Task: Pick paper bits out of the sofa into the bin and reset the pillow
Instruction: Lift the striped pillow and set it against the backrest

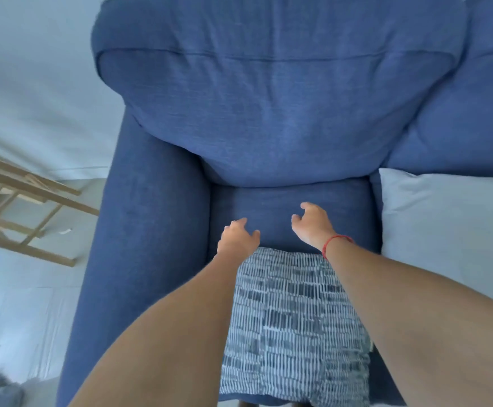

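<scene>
A patterned blue-and-white pillow (292, 324) lies flat on the front of the blue sofa's seat cushion (274, 207). Both my hands reach past its far edge over the bare seat. My left hand (238, 237) hovers with fingers apart and curled, holding nothing. My right hand (312, 223), with a red string on its wrist, is also empty with curled, spread fingers. No paper bits show on the seat. No bin is in view.
The sofa's back cushion (268, 107) rises behind the seat, and its left armrest (139, 230) runs alongside. A plain white pillow (450, 230) lies on the seat to the right. A wooden frame (25, 212) stands on the floor at left, with a small white scrap (65, 231) beside it.
</scene>
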A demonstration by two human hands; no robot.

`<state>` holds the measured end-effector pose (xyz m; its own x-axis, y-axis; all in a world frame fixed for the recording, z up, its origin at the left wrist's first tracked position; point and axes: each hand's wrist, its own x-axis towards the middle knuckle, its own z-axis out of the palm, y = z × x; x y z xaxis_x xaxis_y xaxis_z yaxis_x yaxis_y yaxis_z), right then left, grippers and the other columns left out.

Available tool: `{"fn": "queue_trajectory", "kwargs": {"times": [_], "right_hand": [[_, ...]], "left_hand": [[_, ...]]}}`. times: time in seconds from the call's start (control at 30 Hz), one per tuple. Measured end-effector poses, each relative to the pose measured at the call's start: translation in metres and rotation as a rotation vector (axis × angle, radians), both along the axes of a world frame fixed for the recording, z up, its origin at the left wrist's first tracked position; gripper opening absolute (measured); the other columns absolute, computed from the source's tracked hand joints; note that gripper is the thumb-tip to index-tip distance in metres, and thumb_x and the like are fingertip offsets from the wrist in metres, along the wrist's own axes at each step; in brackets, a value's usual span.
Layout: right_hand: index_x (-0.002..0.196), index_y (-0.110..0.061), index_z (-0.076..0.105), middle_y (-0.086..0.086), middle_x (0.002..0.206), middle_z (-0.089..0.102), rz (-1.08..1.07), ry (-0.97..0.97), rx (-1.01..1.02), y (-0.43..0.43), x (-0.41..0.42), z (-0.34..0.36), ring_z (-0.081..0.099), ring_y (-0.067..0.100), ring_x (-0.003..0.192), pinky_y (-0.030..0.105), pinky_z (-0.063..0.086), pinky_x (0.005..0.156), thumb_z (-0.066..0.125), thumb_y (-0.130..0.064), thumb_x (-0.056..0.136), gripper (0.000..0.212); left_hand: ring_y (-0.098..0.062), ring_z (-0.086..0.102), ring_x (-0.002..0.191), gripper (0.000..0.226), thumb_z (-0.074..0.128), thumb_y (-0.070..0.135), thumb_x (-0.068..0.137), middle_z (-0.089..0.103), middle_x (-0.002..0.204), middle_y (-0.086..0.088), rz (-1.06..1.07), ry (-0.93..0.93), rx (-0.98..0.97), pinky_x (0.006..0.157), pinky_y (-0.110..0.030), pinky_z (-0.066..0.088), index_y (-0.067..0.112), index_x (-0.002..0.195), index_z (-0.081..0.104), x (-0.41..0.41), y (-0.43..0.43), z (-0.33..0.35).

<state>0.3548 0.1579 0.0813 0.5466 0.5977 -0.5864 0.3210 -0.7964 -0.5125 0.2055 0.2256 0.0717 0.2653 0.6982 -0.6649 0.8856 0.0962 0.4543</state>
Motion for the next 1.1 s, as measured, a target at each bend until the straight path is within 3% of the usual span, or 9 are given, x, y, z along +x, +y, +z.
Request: {"fn": "queue_trajectory", "kwargs": {"times": [0.2,0.43,0.6,0.7,0.77,0.83,0.9,0.97,1.1], "right_hand": [[0.140,-0.001,0.042,0.016,0.124,0.062,-0.057,0.053,-0.083,-0.049,0.026,-0.026,0.058,0.034,0.117,0.046,0.046,0.102,0.046,-0.018,0.095,0.049],[0.146,-0.003,0.036,0.013,0.161,0.019,-0.063,0.040,-0.169,-0.082,0.044,-0.058,0.031,0.031,0.144,0.042,0.035,0.115,0.051,-0.021,0.095,0.056],[0.147,-0.009,0.032,0.012,0.163,0.007,-0.108,-0.006,-0.309,-0.100,0.050,-0.078,0.014,0.038,0.148,0.048,0.029,0.118,0.057,-0.027,0.091,0.064],[0.150,-0.013,0.024,0.009,0.163,-0.003,-0.197,0.031,-0.437,-0.104,0.047,-0.085,0.010,0.041,0.148,0.050,0.021,0.119,0.062,-0.037,0.088,0.077],[0.153,-0.011,0.018,0.012,0.162,-0.005,-0.228,0.095,-0.470,-0.103,0.043,-0.088,0.021,0.038,0.147,0.047,0.022,0.121,0.063,-0.041,0.087,0.086],[0.152,-0.011,0.014,0.016,0.159,0.004,-0.278,0.156,-0.440,-0.102,0.039,-0.088,0.034,0.036,0.141,0.041,0.033,0.116,0.064,-0.041,0.085,0.089],[0.148,-0.010,0.020,0.017,0.153,0.022,-0.323,0.163,-0.406,-0.100,0.035,-0.087,0.044,0.034,0.133,0.039,0.043,0.105,0.067,-0.038,0.084,0.085],[0.143,-0.009,0.028,0.016,0.145,0.034,-0.350,0.142,-0.398,-0.095,0.035,-0.082,0.049,0.034,0.126,0.040,0.047,0.099,0.069,-0.032,0.083,0.076],[0.101,-0.001,0.056,0.018,0.114,0.062,-0.346,0.041,-0.281,-0.083,0.039,-0.067,0.058,0.028,0.091,0.039,0.052,0.081,0.055,-0.008,0.083,0.019]], "left_hand": [[-0.028,0.047,0.130,0.065,0.054,0.035,0.091,0.053,0.136,-0.009,-0.031,0.063,-0.065,0.107,-0.037,0.041,0.019,0.149,0.029,0.020,-0.031,-0.032],[-0.009,0.055,0.063,0.066,0.057,0.036,0.088,0.050,0.138,-0.006,-0.041,0.139,-0.039,0.057,-0.022,0.044,0.020,0.148,0.032,0.026,-0.035,-0.060],[-0.033,0.038,0.137,0.071,0.057,0.036,0.090,0.024,0.156,-0.015,-0.103,0.287,-0.074,0.109,-0.046,0.039,0.020,0.150,0.023,0.023,-0.044,-0.071],[-0.037,0.001,0.147,0.085,0.060,0.044,0.087,-0.009,0.160,-0.017,-0.105,0.455,-0.087,0.117,-0.053,0.019,0.023,0.152,0.010,0.021,-0.051,-0.072],[-0.036,0.007,0.147,0.102,0.064,0.049,0.083,-0.016,0.158,-0.019,0.003,0.496,-0.165,0.117,-0.052,0.020,0.021,0.152,-0.005,0.021,-0.053,-0.068],[-0.021,0.061,0.115,0.115,0.069,0.047,0.081,-0.003,0.159,-0.021,0.081,0.434,-0.248,0.104,-0.037,0.043,0.015,0.150,-0.017,0.020,-0.054,-0.063],[-0.014,0.051,0.051,0.122,0.074,0.040,0.079,0.025,0.155,-0.019,0.085,0.392,-0.252,0.051,-0.014,0.053,0.009,0.147,-0.022,0.020,-0.049,-0.060],[-0.012,0.035,0.050,0.122,0.077,0.037,0.077,0.040,0.147,-0.016,0.100,0.411,-0.218,0.035,-0.022,0.039,0.004,0.148,-0.018,0.018,-0.042,-0.054],[-0.013,0.055,0.069,0.074,0.071,0.036,0.082,0.056,0.119,-0.009,0.197,0.299,-0.122,0.054,-0.025,0.048,0.004,0.138,0.033,0.018,-0.034,-0.049]]}}
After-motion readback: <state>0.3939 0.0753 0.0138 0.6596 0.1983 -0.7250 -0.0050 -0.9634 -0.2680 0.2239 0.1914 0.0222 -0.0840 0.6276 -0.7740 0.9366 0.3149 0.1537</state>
